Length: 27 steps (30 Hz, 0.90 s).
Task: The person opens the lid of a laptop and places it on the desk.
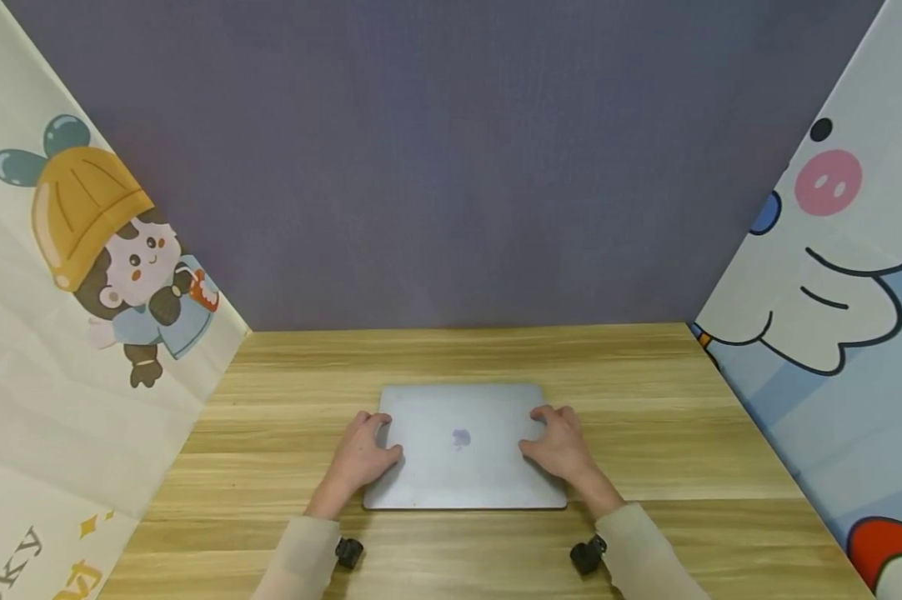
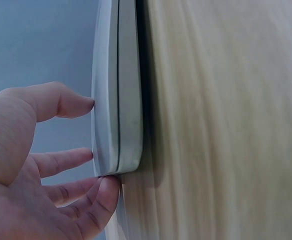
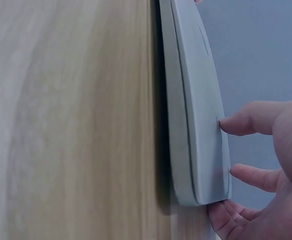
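Laptop (image 1: 462,446), silver, lid shut, flat on wooden desk (image 1: 646,400), centred near front edge. Left hand (image 1: 361,457) at left side: thumb on lid, curled fingertips (image 2: 108,187) hooked at lower corner, gripping. Right hand (image 1: 559,446) at right side, likewise gripping: thumb pressed on lid, fingers (image 3: 221,212) curled under edge. Cartoon-printed panels flanking desk.
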Motion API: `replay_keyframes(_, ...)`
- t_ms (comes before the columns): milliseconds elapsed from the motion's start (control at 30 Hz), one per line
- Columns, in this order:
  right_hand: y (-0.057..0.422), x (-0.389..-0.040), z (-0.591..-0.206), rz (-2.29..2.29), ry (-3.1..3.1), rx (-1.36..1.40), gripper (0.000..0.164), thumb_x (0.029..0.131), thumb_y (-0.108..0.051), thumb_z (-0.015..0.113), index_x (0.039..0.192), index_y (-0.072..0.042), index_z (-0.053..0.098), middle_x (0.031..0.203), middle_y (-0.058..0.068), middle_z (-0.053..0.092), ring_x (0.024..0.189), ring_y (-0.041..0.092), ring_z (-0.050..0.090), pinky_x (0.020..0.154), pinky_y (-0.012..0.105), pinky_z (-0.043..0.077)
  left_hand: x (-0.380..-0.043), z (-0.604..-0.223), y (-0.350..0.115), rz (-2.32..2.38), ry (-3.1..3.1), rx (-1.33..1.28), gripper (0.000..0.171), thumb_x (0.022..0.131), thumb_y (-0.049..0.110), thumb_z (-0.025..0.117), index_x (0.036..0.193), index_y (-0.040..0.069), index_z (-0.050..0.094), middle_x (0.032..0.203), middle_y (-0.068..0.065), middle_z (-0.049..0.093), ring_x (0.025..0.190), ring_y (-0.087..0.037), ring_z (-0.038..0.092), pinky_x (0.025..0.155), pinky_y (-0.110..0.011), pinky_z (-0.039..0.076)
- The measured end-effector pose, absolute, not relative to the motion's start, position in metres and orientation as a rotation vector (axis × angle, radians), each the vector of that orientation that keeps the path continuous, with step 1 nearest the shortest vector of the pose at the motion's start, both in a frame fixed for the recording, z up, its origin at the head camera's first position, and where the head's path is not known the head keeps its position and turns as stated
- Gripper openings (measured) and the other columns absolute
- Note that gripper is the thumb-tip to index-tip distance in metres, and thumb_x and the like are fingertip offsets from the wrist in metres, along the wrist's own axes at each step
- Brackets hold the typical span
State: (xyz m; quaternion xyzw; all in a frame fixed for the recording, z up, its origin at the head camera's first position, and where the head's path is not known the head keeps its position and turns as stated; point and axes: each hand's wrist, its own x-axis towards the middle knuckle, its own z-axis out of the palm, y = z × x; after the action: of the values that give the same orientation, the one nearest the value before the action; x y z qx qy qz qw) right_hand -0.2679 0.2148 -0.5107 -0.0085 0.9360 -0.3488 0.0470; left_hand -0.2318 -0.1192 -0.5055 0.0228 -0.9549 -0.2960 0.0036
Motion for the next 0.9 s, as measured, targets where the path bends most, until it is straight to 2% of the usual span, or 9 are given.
replay_keyframes(400,0.228,-0.265,-0.509,-1.057,2.853,-0.043,0.057,0.077,-0.017,0.079,0.127,0.002,0.061,0.114,0.023,0.049,0.095,0.031,0.050,0.074,0.043,0.051,-0.232,-0.507,-0.108,-0.935,-2.976,0.030,0.055,0.078,0.023,0.078,0.126,0.000,0.066,0.116,-0.017,0.059,0.101,-0.032,0.059,0.087,-0.050,0.054)
replay_keyframes(667,0.232,-0.262,-0.507,-1.038,2.875,-0.074,0.057,0.077,-0.017,0.079,0.126,0.004,0.061,0.114,0.024,0.050,0.098,0.032,0.051,0.079,0.045,0.051,-0.230,-0.506,-0.103,-0.909,-2.974,0.023,0.056,0.077,0.024,0.079,0.125,0.000,0.066,0.113,-0.016,0.060,0.099,-0.032,0.059,0.085,-0.049,0.054)
replay_keyframes(900,0.240,-0.261,-0.507,-1.044,2.872,-0.085,0.057,0.078,-0.017,0.079,0.127,0.005,0.060,0.114,0.025,0.050,0.098,0.033,0.051,0.078,0.046,0.051,-0.230,-0.507,-0.095,-0.913,-2.985,0.027,0.057,0.077,0.024,0.079,0.126,0.000,0.066,0.115,-0.016,0.059,0.100,-0.032,0.059,0.083,-0.048,0.054)
